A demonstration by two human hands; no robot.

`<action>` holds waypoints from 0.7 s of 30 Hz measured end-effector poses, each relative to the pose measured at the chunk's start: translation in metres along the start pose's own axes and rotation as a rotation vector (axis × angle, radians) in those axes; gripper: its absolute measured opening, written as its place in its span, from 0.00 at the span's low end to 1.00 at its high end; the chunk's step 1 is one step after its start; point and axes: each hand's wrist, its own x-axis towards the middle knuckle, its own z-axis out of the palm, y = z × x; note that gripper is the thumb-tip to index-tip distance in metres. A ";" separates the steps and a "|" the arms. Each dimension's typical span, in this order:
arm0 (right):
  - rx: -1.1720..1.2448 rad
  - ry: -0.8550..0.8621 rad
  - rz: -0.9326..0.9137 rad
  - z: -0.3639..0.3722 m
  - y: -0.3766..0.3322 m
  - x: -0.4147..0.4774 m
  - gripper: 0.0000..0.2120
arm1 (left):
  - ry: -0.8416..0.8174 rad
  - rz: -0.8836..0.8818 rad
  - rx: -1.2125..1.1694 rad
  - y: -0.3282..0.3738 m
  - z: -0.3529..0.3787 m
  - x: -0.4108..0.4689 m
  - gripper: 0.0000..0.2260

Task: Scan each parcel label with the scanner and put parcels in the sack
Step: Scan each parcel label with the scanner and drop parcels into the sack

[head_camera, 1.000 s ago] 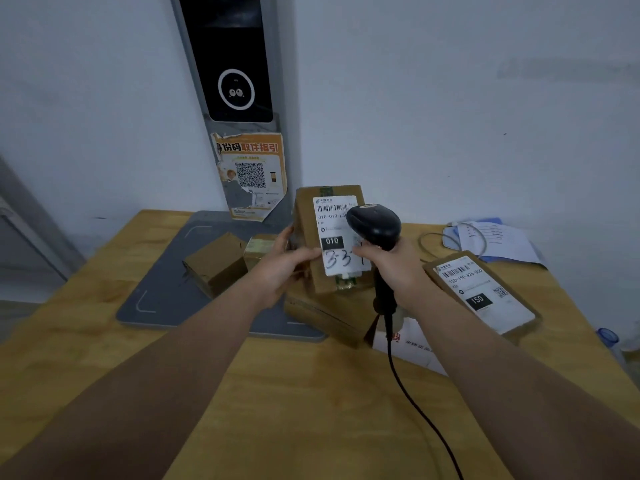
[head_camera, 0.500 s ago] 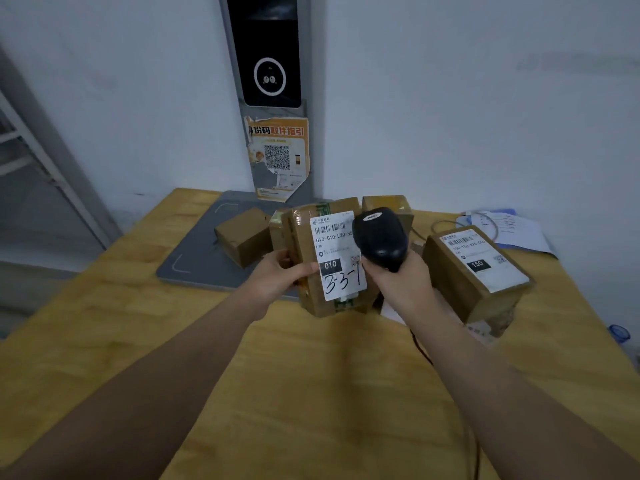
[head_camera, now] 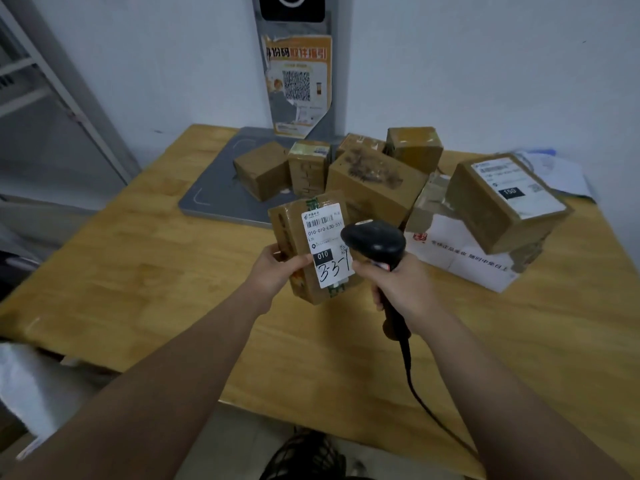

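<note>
My left hand (head_camera: 277, 270) grips a small brown parcel (head_camera: 294, 237) by its left side and holds it above the wooden table (head_camera: 156, 271). Its white label (head_camera: 325, 244), marked 010 and handwritten 3-3-1, faces me. My right hand (head_camera: 401, 285) grips the handle of a black corded scanner (head_camera: 375, 242), whose head sits just right of the label and covers its right edge. A pale sack-like material (head_camera: 31, 389) shows at the lower left, below the table edge.
Several brown parcels (head_camera: 374, 181) are piled at the back of the table, partly on a grey pad (head_camera: 214, 199). A labelled parcel (head_camera: 502, 202) lies on a white box (head_camera: 464, 258) at right. A metal rack (head_camera: 41, 91) stands left. The scanner cable (head_camera: 426, 407) trails toward me.
I have drawn the parcel and the scanner toward me and lower, away from the pile. The view has tilted down, so the table's near edge and the pale material now show.
</note>
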 end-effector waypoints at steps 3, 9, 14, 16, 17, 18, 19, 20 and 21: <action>-0.004 0.020 0.083 0.007 0.008 -0.002 0.16 | 0.005 -0.027 -0.008 -0.009 0.000 0.000 0.33; -0.087 0.023 0.090 0.014 0.009 -0.003 0.16 | 0.041 -0.027 0.007 -0.011 0.000 0.000 0.32; -0.107 0.020 0.087 0.014 0.005 -0.002 0.15 | 0.049 -0.043 0.012 -0.010 -0.002 0.004 0.34; -0.094 0.024 0.086 0.014 0.005 -0.002 0.15 | 0.049 -0.045 0.018 -0.010 -0.002 0.004 0.34; -0.087 0.024 0.084 0.013 0.005 -0.002 0.15 | 0.047 -0.047 0.019 -0.010 -0.002 0.003 0.34; -0.084 0.026 0.084 0.013 0.005 -0.002 0.14 | 0.045 -0.046 0.019 -0.010 -0.002 0.004 0.34; -0.084 0.030 0.083 0.013 0.005 -0.002 0.14 | 0.043 -0.045 0.016 -0.010 -0.002 0.004 0.34; -0.084 0.034 0.082 0.013 0.005 -0.002 0.14 | 0.045 -0.045 0.015 -0.011 -0.003 0.004 0.34; -0.083 0.035 0.080 0.014 0.005 -0.002 0.14 | 0.047 -0.044 0.013 -0.011 -0.003 0.004 0.34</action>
